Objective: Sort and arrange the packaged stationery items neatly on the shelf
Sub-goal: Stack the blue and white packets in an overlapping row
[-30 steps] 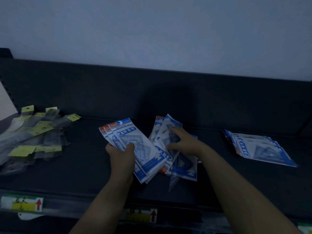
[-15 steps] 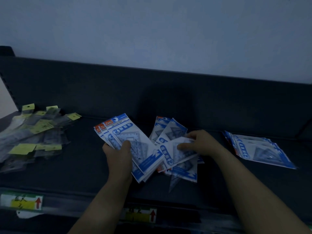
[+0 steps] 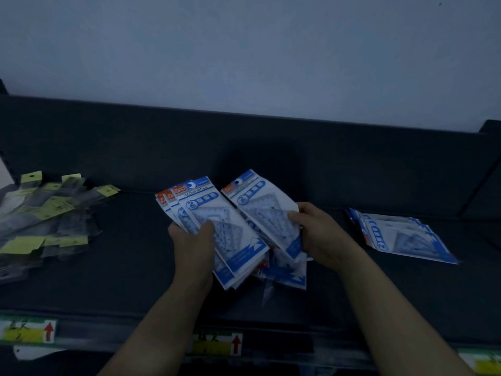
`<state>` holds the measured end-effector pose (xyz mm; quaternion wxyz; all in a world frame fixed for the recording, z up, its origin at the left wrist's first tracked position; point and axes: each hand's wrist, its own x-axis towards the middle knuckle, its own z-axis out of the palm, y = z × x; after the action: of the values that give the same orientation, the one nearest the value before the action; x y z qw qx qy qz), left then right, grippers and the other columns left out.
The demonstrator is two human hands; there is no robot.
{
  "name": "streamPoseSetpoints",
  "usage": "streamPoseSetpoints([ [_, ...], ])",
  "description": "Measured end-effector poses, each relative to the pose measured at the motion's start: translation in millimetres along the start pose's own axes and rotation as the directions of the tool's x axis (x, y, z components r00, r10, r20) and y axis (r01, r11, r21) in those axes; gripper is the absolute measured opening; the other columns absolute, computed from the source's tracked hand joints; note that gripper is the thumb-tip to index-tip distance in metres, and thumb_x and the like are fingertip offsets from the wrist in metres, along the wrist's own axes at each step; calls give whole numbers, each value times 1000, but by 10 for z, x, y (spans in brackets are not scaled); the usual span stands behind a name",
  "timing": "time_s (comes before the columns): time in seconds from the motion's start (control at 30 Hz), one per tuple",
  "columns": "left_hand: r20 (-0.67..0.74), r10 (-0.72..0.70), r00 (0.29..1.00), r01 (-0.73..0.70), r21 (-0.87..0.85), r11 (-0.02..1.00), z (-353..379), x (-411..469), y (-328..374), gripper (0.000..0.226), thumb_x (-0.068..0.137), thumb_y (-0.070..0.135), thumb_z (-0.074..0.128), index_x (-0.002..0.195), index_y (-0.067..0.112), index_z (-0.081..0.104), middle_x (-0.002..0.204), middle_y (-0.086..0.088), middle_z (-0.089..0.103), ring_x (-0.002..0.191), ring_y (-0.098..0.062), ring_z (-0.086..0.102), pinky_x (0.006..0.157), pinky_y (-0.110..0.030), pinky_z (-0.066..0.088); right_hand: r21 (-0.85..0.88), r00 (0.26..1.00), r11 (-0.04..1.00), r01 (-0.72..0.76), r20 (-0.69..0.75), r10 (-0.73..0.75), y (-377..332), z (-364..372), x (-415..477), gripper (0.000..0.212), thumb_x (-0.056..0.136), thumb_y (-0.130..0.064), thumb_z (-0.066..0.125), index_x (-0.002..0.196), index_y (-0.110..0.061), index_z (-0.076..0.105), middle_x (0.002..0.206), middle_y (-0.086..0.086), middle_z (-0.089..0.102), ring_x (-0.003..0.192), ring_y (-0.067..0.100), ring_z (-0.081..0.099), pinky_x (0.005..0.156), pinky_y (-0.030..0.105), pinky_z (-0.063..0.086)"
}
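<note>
Head view: fingers of the left hand (image 3: pixel 193 246) clamp a fan of packets (image 3: pixel 207 210), the right hand (image 3: pixel 322 234) pinches a single packet (image 3: pixel 257 206).

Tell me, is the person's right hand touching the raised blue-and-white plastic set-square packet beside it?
Touching. The head view shows the right hand pinching the blue-and-white plastic packet by its right edge, thumb on its front.

Your left grip (image 3: pixel 192 241) curls round a fan of packets (image 3: pixel 227 229), thumb pressed on top. Your right grip (image 3: pixel 320 234) pinches a single packet (image 3: pixel 260 213) just beside it. Both bare forearms reach forward, angled inward.
</note>
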<state>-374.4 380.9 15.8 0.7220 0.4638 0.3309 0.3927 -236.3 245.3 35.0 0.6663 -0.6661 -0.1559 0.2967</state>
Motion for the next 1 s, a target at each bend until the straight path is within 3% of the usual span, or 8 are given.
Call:
streamPoseSetpoints([
  [0.1,60,-43,997,45,-29,999,95,-27,-3,30,95,5,50,116,19,34,95,-3,54,80,-18,60,60,-33,49,-96,1000,995,22,0,-22,47,181,-9,5,95,-13,54,96,-9,52,104,16,59,84,26,63,67,40,56],
  [0.2,91,-47,995,53,-61,997,136,-50,-24,33,96,9,52,119,22,32,96,1,54,80,-14,59,58,-30,46,-381,989,915,131,-14,-148,114,267,-1,18,92,-26,59,87,-12,49,89,13,55,77,25,55,70,39,48],
  [0.4,117,5,993,-2,-23,1000,51,-6,-68,61,86,5,68,134,17,31,107,-1,57,85,-12,62,60,-29,51,-475,955,848,234,-52,-292,184,261,15,16,87,-31,65,87,-16,60,86,-5,63,83,14,61,67,25,46],
  [0.5,83,-18,996,17,14,1000,-49,92,-87,59,90,5,64,136,18,29,108,-4,55,83,-14,59,59,-28,48,-700,920,712,44,-249,-302,283,-72,144,25,86,-35,62,96,-12,60,97,0,61,98,22,58,83,34,48],
  [0.6,88,-62,994,52,109,993,-95,156,-119,55,91,4,61,134,13,28,98,-4,51,78,-17,56,57,-28,46,-779,953,613,-130,-269,-140,355,-190,117,58,72,-53,70,115,-18,54,121,7,57,119,29,46,98,41,43],
  [0.8,81,-53,995,39,170,985,-97,161,-160,52,92,5,59,134,11,29,90,-1,49,75,-17,55,55,-27,44,-780,984,623,-61,-152,-93,276,-140,34,89,71,-54,76,142,-24,33,145,4,36,136,28,25,109,41,27],
  [0.87,79,-65,995,52,155,987,-104,152,-155,50,91,5,59,132,13,30,91,-1,48,75,-17,55,56,-28,45,-770,986,633,-80,-153,-62,291,-153,86,86,68,-54,76,140,-24,38,143,3,39,134,28,27,109,42,30],
  [1.0,58,-88,994,81,105,991,-134,150,-138,43,91,3,58,122,18,32,94,-5,50,78,-21,58,58,-32,48,-741,979,669,-54,-173,-113,275,-70,165,52,64,-57,61,109,-31,63,120,0,59,122,26,45,102,40,42],
])
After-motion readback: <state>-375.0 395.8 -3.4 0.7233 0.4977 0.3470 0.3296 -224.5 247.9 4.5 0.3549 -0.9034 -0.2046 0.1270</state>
